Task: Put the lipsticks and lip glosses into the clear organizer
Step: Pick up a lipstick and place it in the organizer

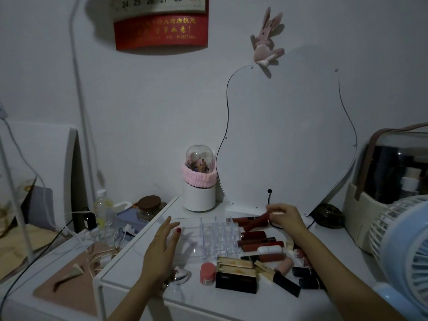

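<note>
The clear organizer, a grid of empty compartments, stands in the middle of the white table. Several red lipsticks and lip glosses lie to its right and in front, along with black and gold tubes and a white tube. My right hand is behind and to the right of the organizer, fingers pinched on a dark red lip gloss tube lifted at a slant. My left hand hovers at the organizer's left side, fingers spread, holding nothing.
A white cup with a pink band and clear dome stands at the back beside a wavy mirror. A blue fan and a storage case crowd the right. A pink jar sits in front. Bottles and cables lie left.
</note>
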